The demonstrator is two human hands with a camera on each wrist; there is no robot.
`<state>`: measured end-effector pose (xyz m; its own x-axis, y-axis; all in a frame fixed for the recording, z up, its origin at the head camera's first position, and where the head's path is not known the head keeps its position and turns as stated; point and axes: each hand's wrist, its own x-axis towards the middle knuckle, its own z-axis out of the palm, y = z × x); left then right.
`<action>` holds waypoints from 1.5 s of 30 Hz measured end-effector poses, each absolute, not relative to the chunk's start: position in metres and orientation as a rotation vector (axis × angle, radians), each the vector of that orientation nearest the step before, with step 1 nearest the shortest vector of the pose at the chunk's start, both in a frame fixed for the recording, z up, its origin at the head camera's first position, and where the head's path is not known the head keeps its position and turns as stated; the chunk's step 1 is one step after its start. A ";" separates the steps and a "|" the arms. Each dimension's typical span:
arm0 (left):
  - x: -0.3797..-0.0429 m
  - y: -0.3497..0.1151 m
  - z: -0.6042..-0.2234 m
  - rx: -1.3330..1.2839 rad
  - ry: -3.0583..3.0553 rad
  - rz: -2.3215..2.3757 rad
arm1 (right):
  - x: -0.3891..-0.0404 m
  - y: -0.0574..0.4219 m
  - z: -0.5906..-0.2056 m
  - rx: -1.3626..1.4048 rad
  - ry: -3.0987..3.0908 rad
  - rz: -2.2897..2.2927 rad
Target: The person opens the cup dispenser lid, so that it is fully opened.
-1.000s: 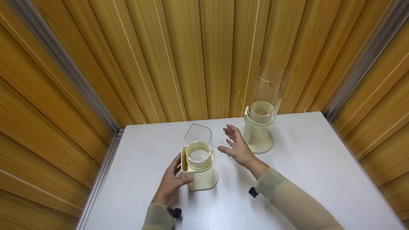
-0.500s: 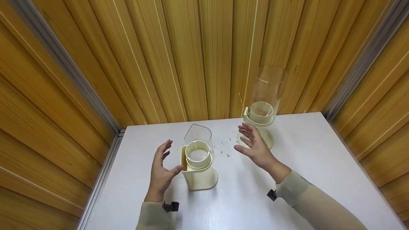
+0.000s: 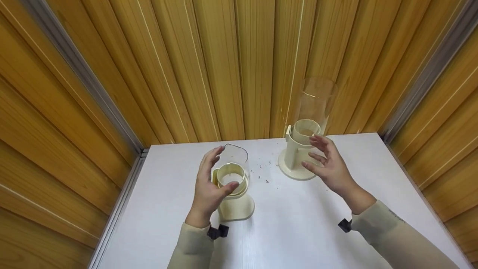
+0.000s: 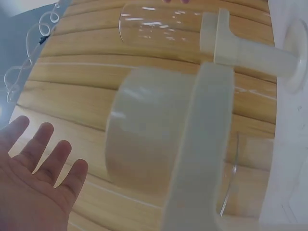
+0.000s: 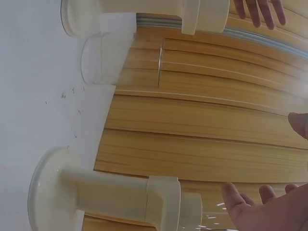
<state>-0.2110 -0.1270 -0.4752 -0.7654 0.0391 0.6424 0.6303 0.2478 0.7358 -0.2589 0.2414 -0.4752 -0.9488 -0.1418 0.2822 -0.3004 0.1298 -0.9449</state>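
My left hand [image 3: 207,192] is raised beside the near cream plastic stand [image 3: 237,210], fingers apart and holding nothing. In the left wrist view its spread fingers stand clear of the stand's round cup [image 4: 144,130]. A clear container [image 5: 113,60] with a dark-edged rim stands on the table behind this stand. On the right, my right hand [image 3: 332,170] hovers in front of the far cream stand [image 3: 295,170], its loosely bent fingers overlapping the stand's cup in the head view. A tall clear cylinder [image 3: 317,97] rises from that far stand. Both stands are upright.
Small dark crumbs [image 3: 267,181] lie scattered on the white table [image 3: 276,228] between the stands. Wooden slat walls [image 3: 254,67] with grey metal corner rails [image 3: 93,84] enclose the table at the back and sides. Each sleeve bears a small black clip [image 3: 218,231].
My left hand has let go of the near stand, swung out left, then come back higher up over its side. The right hand has moved right, in front of the far stand.
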 end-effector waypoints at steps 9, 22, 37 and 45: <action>-0.224 -0.073 -0.455 -0.689 -2.077 -1.568 | -0.269 0.256 -0.462 0.336 -2.202 1.821; -0.263 0.014 -0.473 -0.594 -2.137 -1.835 | -0.310 0.288 -0.467 0.078 -2.170 1.757; -0.320 0.078 -0.511 -0.317 -2.424 -1.759 | -0.360 0.294 -0.469 0.095 -2.119 1.895; -0.341 0.092 -0.521 -0.162 -2.524 -1.723 | -0.374 0.285 -0.470 0.113 -2.060 1.893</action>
